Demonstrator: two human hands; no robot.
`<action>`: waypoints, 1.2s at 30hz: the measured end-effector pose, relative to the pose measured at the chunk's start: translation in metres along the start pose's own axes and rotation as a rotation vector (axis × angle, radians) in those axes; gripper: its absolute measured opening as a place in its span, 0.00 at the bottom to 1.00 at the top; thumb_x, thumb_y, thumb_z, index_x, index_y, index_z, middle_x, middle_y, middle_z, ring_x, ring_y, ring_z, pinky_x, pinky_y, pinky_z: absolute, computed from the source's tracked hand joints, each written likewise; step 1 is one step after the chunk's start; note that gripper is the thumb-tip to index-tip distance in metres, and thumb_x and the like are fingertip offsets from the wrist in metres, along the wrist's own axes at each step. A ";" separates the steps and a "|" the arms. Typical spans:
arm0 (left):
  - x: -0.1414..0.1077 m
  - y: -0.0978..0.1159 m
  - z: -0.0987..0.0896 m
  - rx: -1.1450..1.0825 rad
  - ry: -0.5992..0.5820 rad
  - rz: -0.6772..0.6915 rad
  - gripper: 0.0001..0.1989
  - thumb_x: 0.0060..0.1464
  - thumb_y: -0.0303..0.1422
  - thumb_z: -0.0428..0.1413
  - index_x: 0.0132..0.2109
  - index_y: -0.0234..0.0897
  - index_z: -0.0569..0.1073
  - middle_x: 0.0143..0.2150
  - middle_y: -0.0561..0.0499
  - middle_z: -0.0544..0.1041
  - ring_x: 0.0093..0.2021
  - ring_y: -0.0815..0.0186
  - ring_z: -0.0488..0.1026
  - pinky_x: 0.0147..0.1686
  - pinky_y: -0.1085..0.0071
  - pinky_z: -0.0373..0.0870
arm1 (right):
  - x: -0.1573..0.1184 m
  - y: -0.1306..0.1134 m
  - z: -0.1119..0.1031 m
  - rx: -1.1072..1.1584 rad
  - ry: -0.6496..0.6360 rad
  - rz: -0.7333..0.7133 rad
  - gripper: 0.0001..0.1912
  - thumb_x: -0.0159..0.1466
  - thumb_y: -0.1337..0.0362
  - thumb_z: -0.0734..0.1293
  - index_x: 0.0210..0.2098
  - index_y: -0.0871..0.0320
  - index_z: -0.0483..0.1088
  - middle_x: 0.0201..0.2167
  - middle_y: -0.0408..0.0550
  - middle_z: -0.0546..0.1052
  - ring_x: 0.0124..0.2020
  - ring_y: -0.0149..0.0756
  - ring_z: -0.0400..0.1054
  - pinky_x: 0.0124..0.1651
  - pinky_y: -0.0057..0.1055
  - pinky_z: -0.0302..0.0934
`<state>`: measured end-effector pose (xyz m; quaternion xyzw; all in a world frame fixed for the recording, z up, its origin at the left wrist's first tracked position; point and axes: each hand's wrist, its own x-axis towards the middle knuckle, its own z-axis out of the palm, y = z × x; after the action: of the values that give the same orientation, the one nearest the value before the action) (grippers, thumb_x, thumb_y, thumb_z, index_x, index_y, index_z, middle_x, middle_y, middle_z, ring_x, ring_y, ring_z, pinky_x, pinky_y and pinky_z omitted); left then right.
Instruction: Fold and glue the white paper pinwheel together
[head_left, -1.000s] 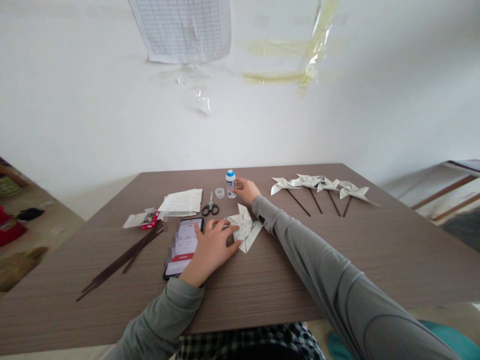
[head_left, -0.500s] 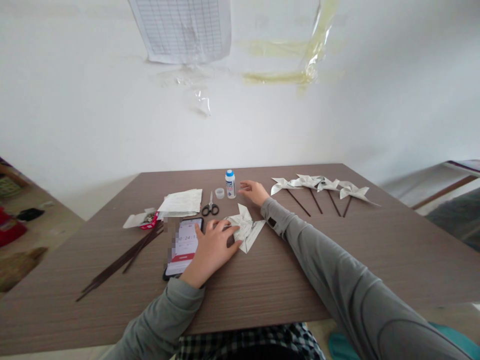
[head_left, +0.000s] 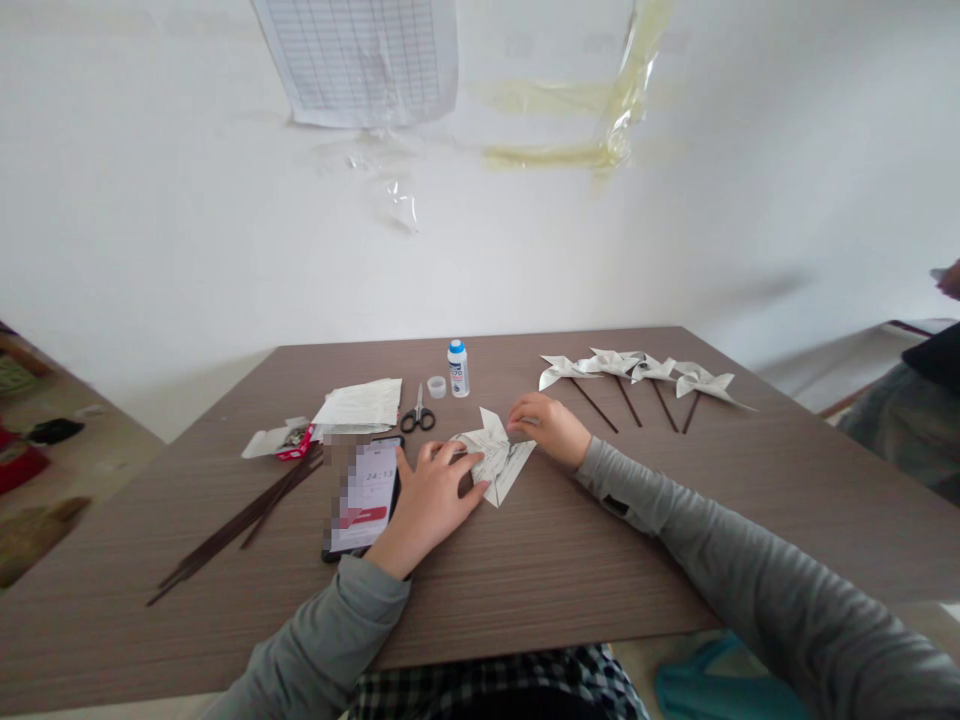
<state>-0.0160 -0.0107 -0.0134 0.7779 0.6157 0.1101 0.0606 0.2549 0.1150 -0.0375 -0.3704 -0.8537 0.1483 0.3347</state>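
Observation:
A partly folded paper pinwheel [head_left: 495,462], white with grey print, lies on the table in front of me. My left hand [head_left: 435,495] rests on its left side with the fingers spread apart and flat. At its upper right edge, my right hand [head_left: 553,428] has thumb and fingers pinched together on a flap; the fingertips partly cover that corner. Beyond the paper stands a glue bottle [head_left: 458,372] with a blue cap. Beside it are a small clear cup [head_left: 436,387] and black-handled scissors [head_left: 418,412].
Finished pinwheels [head_left: 616,362] on brown sticks lie at the back right. On the left are a paper stack [head_left: 360,405], a red box [head_left: 295,441] of small pieces, dark sticks [head_left: 232,530] and a phone [head_left: 367,495]. Part of another person [head_left: 934,355] shows at far right.
My right hand has drawn back from near the glue bottle to the pinwheel's upper right corner, its fingers closing. My left hand has stayed on the paper. A person has appeared at far right.

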 end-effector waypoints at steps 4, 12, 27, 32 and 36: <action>0.000 0.003 0.001 -0.005 -0.027 -0.014 0.22 0.81 0.42 0.67 0.75 0.59 0.92 0.82 0.41 0.87 0.84 0.28 0.75 0.87 0.06 0.58 | -0.031 -0.011 0.007 -0.068 -0.071 -0.110 0.08 0.84 0.68 0.79 0.48 0.51 0.91 0.51 0.53 0.95 0.56 0.49 0.89 0.64 0.45 0.81; 0.004 0.003 -0.002 0.001 -0.038 -0.012 0.22 0.81 0.39 0.67 0.76 0.59 0.92 0.83 0.44 0.87 0.86 0.30 0.74 0.89 0.07 0.57 | -0.048 -0.022 0.014 -0.095 -0.122 -0.153 0.08 0.77 0.69 0.85 0.44 0.50 0.88 0.48 0.49 0.95 0.54 0.50 0.90 0.63 0.46 0.78; 0.006 0.005 -0.004 -0.009 -0.051 -0.018 0.23 0.80 0.39 0.67 0.76 0.57 0.92 0.83 0.42 0.87 0.86 0.28 0.73 0.88 0.04 0.54 | -0.049 -0.043 0.013 -0.224 -0.191 -0.061 0.16 0.72 0.53 0.92 0.54 0.47 0.92 0.53 0.50 0.94 0.58 0.53 0.87 0.65 0.46 0.75; 0.006 0.007 -0.006 -0.010 -0.046 -0.017 0.22 0.81 0.39 0.68 0.75 0.58 0.92 0.82 0.43 0.88 0.86 0.29 0.74 0.89 0.05 0.55 | -0.049 -0.043 0.013 -0.223 -0.179 -0.064 0.14 0.72 0.55 0.92 0.53 0.48 0.93 0.52 0.50 0.94 0.57 0.53 0.88 0.64 0.46 0.75; 0.006 0.006 -0.005 -0.002 -0.031 -0.008 0.21 0.80 0.40 0.69 0.73 0.59 0.92 0.81 0.44 0.88 0.85 0.30 0.76 0.89 0.07 0.57 | -0.049 -0.042 0.014 -0.231 -0.169 -0.075 0.10 0.75 0.58 0.90 0.53 0.49 0.92 0.51 0.51 0.94 0.57 0.53 0.88 0.63 0.46 0.75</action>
<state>-0.0101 -0.0069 -0.0065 0.7769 0.6177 0.0985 0.0715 0.2473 0.0505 -0.0487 -0.3603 -0.9035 0.0671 0.2222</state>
